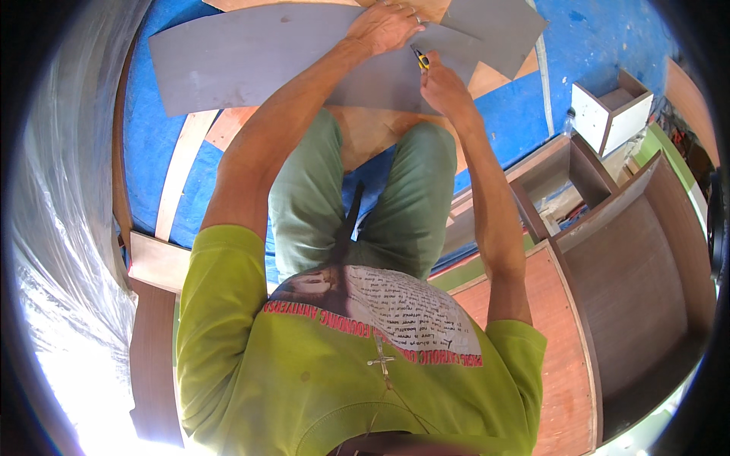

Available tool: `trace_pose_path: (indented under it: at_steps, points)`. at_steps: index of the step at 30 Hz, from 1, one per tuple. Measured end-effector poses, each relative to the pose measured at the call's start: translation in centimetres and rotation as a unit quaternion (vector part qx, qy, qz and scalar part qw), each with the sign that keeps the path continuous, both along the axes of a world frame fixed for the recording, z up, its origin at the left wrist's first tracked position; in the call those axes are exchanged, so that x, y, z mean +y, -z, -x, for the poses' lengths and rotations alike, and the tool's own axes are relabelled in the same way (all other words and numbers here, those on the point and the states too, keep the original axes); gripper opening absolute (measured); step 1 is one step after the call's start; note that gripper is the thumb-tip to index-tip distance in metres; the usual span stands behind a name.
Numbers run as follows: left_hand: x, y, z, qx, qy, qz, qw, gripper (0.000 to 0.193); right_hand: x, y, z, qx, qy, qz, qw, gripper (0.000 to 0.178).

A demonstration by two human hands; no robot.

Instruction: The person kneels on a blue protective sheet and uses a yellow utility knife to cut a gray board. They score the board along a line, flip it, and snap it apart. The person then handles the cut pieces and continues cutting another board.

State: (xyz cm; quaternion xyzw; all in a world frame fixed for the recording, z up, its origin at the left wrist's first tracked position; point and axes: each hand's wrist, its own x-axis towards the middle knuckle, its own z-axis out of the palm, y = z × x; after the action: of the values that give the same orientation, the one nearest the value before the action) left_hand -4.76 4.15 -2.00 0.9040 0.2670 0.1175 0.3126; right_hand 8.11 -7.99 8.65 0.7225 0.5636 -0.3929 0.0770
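Hands work at the far edge of a grey sheet [251, 57] lying on the blue floor [163, 152]: left hand [384, 26] pressed flat on it, right hand [441, 83] with its grip closed around a yellow utility knife [420, 61] touching the sheet.

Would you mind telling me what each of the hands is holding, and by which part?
The right hand grips a yellow utility knife by its handle; the left hand only presses flat on the grey sheet.

A lime-green short-sleeved shirt [251, 365] with a printed panel fills the lower frame. Sage-green trousers [304, 205] sit mid-frame. A small cross pendant [382, 362] hangs low centre.
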Motion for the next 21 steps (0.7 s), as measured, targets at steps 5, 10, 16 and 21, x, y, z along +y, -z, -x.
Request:
trace_pose_path:
  at_steps: [5, 10, 16, 21]
  points:
    - [0.0, 0.1, 0.0, -0.028, 0.002, -0.013, 1.0, 0.032, 0.2, 0.8, -0.2, 0.001, 0.01, -0.017, 1.0, 0.027]
    - [0.1, -0.3, 0.6, 0.033, -0.002, -0.069, 0.997, 0.035, 0.4, -0.9, 0.3, -0.004, 0.007, -0.017, 1.0, 0.029]
    - [0.1, -0.5, 0.2, 0.008, 0.005, -0.001, 1.0, 0.031, -0.8, -2.9, -0.2, 0.036, 0.12, -0.014, 0.992, 0.032]
    - [0.0, -0.4, 0.5, 0.014, -0.018, -0.074, 0.997, 0.038, -2.3, -1.6, -0.1, -0.013, 0.131, -0.039, 0.99, 0.03]
